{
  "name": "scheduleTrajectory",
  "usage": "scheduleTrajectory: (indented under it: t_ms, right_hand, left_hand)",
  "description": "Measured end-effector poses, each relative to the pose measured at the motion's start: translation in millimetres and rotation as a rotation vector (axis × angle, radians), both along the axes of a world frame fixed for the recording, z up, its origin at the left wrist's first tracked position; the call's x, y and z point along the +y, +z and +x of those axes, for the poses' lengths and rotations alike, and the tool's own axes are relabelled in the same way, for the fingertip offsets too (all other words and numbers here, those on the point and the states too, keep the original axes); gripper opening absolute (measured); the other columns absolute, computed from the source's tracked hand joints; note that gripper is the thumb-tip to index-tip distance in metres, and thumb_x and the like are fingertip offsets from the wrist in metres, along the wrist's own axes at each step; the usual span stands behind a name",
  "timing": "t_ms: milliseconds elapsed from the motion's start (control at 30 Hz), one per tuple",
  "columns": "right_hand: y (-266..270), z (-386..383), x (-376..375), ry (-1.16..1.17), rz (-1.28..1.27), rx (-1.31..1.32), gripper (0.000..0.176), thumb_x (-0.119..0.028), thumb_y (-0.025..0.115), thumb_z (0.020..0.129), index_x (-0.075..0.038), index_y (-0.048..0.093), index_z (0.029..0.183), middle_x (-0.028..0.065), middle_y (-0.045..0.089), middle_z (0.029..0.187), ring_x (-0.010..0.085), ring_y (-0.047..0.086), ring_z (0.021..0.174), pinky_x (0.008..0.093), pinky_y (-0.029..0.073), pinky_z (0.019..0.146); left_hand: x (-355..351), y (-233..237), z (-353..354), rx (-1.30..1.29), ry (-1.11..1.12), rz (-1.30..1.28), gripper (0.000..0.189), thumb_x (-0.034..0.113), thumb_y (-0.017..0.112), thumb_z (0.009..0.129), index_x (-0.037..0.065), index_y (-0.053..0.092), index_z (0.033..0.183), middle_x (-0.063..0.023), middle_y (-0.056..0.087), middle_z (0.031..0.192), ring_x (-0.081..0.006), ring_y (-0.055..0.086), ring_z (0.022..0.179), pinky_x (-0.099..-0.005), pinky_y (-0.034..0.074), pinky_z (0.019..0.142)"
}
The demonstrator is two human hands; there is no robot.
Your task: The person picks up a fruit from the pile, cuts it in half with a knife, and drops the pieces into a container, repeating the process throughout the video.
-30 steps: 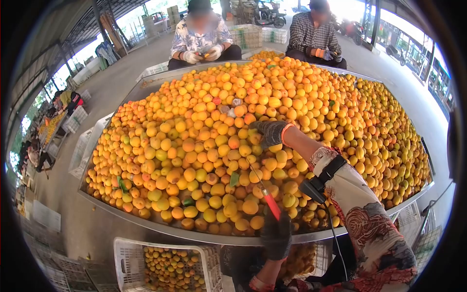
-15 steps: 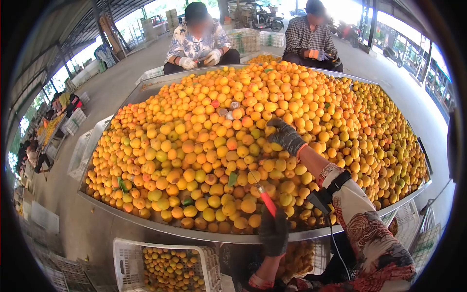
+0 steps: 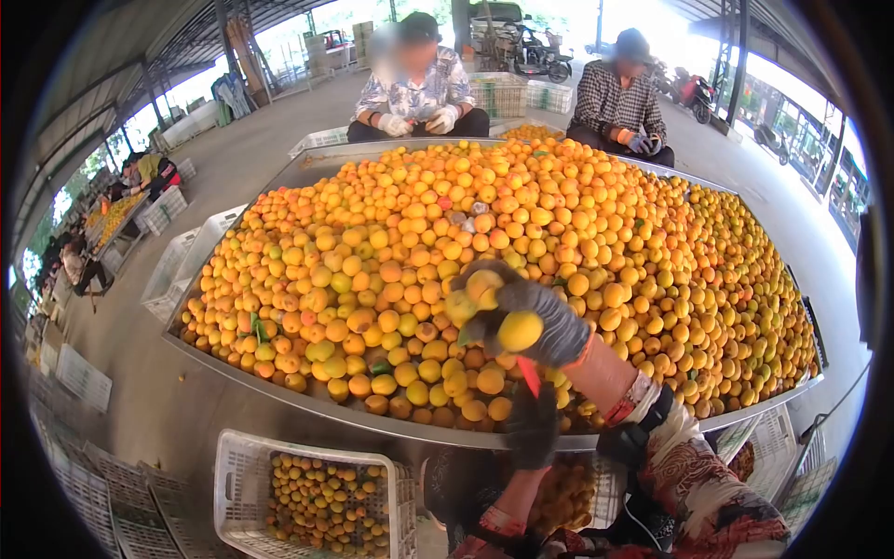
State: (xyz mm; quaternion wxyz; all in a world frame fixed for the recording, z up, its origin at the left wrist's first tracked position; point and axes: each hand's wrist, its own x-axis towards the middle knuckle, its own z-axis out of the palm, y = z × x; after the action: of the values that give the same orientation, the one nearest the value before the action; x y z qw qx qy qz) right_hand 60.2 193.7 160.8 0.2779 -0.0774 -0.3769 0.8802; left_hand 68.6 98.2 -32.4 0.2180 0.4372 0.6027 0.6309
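My right hand [image 3: 545, 321], in a dark glove, is closed round several yellow-orange fruits [image 3: 482, 288] above the near middle of the heap. Just below it, my left hand [image 3: 532, 430], also gloved, grips a red-handled tool [image 3: 529, 374] near the front edge. My right hand hides the tool's tip. Around both hands spreads a large heap of orange fruit [image 3: 372, 270] on a metal-edged table [image 3: 307, 410]. A few green leaves [image 3: 258, 326] lie among the fruit.
A white crate [image 3: 400, 503] with fruit stands below the table's front edge. Two people [image 3: 419, 93] [image 3: 619, 102] sit across the table. More crates [image 3: 168, 270] stand at the left, and others lie at the lower right.
My right hand has drawn back from the heap toward my left hand and now holds several fruits. The camera view has shifted slightly, and my left hand still grips the tool.
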Motion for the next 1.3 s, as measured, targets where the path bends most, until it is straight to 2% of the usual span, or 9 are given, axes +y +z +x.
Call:
scheduleTrajectory:
  t_ms: [67, 167, 200, 300, 433, 500, 600, 800, 1300]
  right_hand:
    - [-1.2, -32.9, -39.0, 0.178, 0.032, -0.052, 0.038, -0.014, 0.063, 0.077, -0.006, 0.050, 0.112, 0.0081, 0.059, 0.096, 0.0170, 0.061, 0.072, 0.0280, 0.053, 0.062]
    - [-14.1, -103.2, -116.9, 0.430, 0.356, -0.180, 0.041, -0.023, 0.059, 0.082, -0.006, 0.048, 0.119, 0.0107, 0.058, 0.103, 0.0183, 0.060, 0.092, 0.0285, 0.049, 0.078]
    - [3.5, -107.9, -140.0, 0.220, 1.121, -0.579, 0.055, -0.030, 0.056, 0.085, -0.004, 0.039, 0.130, 0.0157, 0.049, 0.124, 0.0259, 0.048, 0.114, 0.0362, 0.041, 0.095]
    - [-39.4, -133.9, -155.1, 0.075, 1.401, -0.499, 0.069, -0.038, 0.059, 0.085, -0.004, 0.030, 0.137, 0.0174, 0.034, 0.138, 0.0283, 0.033, 0.127, 0.0387, 0.027, 0.106]
    - [-13.6, -67.9, -52.4, -0.113, 0.348, -0.202, 0.038, -0.012, 0.061, 0.086, -0.004, 0.050, 0.122, 0.0039, 0.058, 0.101, 0.0104, 0.053, 0.081, 0.0233, 0.044, 0.072]
    - [-1.9, -25.0, 6.1, -0.502, 0.604, -0.413, 0.031, -0.007, 0.058, 0.086, -0.004, 0.053, 0.117, 0.0028, 0.058, 0.097, 0.0105, 0.053, 0.082, 0.0241, 0.046, 0.074]
    - [-46.1, 22.8, 108.1, -0.587, 0.930, -0.936, 0.039, -0.020, 0.057, 0.087, -0.007, 0.050, 0.123, 0.0115, 0.058, 0.111, 0.0211, 0.057, 0.096, 0.0320, 0.047, 0.083]
    - [-134.0, 16.2, 165.8, -0.496, 1.467, -1.428, 0.066, -0.039, 0.061, 0.079, -0.010, 0.038, 0.134, 0.0178, 0.038, 0.136, 0.0343, 0.039, 0.123, 0.0414, 0.035, 0.100]
    - [-80.8, 15.4, 154.2, 0.157, 1.064, -1.394, 0.058, -0.038, 0.060, 0.081, -0.012, 0.044, 0.130, 0.0110, 0.047, 0.130, 0.0304, 0.047, 0.116, 0.0402, 0.039, 0.096]
  left_hand:
    - [-15.9, -16.9, 2.4, 0.789, 0.072, 0.013, 0.023, 0.028, 0.057, 0.087, 0.007, 0.057, 0.097, -0.0058, 0.059, 0.092, -0.0203, 0.057, 0.081, -0.0352, 0.046, 0.069]
    - [-19.2, -8.3, 9.5, 0.659, 0.089, 0.059, 0.022, 0.027, 0.056, 0.088, 0.007, 0.057, 0.097, -0.0059, 0.060, 0.091, -0.0197, 0.057, 0.079, -0.0346, 0.046, 0.067]
    - [-20.3, -6.0, 10.0, 0.600, 0.096, 0.075, 0.022, 0.027, 0.056, 0.088, 0.007, 0.057, 0.096, -0.0060, 0.060, 0.091, -0.0193, 0.057, 0.078, -0.0343, 0.046, 0.067]
    - [-19.1, 2.9, 6.0, 0.421, 0.127, 0.122, 0.021, 0.026, 0.055, 0.089, 0.006, 0.056, 0.095, -0.0062, 0.060, 0.090, -0.0183, 0.057, 0.076, -0.0334, 0.046, 0.065]
    - [-8.3, 18.7, 1.2, 0.149, 0.187, 0.187, 0.020, 0.024, 0.054, 0.090, 0.005, 0.056, 0.094, -0.0064, 0.060, 0.088, -0.0170, 0.057, 0.072, -0.0322, 0.046, 0.062]
    - [-10.8, 34.2, -2.3, 0.072, 0.200, 0.200, 0.020, 0.024, 0.053, 0.090, 0.004, 0.056, 0.094, -0.0065, 0.060, 0.088, -0.0167, 0.056, 0.071, -0.0319, 0.046, 0.062]
    - [-17.4, 50.9, -0.7, -0.768, -0.091, -0.065, 0.029, 0.023, 0.049, 0.091, 0.000, 0.050, 0.109, -0.0044, 0.054, 0.076, -0.0117, 0.057, 0.060, -0.0234, 0.048, 0.050]
    - [-16.9, 63.5, 1.4, -0.567, -0.006, -0.004, 0.017, 0.020, 0.052, 0.091, 0.004, 0.052, 0.086, -0.0014, 0.054, 0.071, -0.0084, 0.050, 0.058, -0.0219, 0.042, 0.050]
    - [-17.6, 53.8, 2.5, -0.790, -0.108, -0.013, 0.019, 0.022, 0.053, 0.091, 0.004, 0.052, 0.096, -0.0023, 0.057, 0.076, -0.0088, 0.052, 0.061, -0.0219, 0.045, 0.053]
